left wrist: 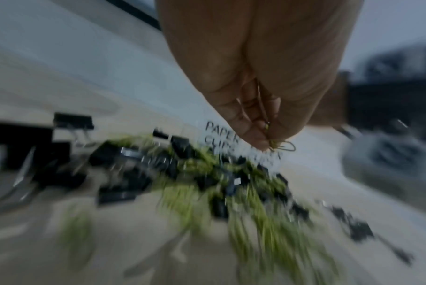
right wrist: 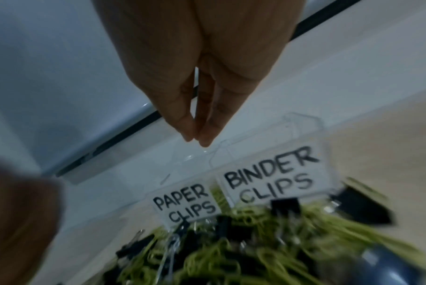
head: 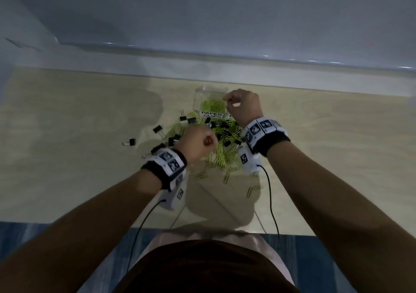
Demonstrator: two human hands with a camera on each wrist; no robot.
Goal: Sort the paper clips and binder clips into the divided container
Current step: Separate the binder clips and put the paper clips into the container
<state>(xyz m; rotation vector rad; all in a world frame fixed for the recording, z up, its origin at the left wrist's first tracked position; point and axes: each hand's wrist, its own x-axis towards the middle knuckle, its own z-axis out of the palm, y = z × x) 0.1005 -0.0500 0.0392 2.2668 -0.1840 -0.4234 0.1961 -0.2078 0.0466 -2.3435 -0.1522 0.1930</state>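
Note:
A clear divided container [head: 211, 89] stands at the back of the table, with green paper clips [head: 212, 106] in its compartment labelled PAPER CLIPS [right wrist: 185, 204]. The other label reads BINDER CLIPS [right wrist: 270, 181]. In front of it lies a mixed pile [head: 226, 145] of green paper clips and black binder clips. My left hand [left wrist: 265, 142] hovers over the pile and pinches a few paper clips [left wrist: 286, 147]. My right hand [right wrist: 195, 138] is above the container, thumb and fingertips touching with nothing visible between them.
Stray binder clips [head: 157, 129] lie left of the pile, one farther out [head: 131, 142]. Loose paper clips [head: 254, 190] lie nearer to me. A pale wall ledge [head: 225, 53] runs behind the wooden table [head: 337, 157]. Wrist-camera cables hang from both arms.

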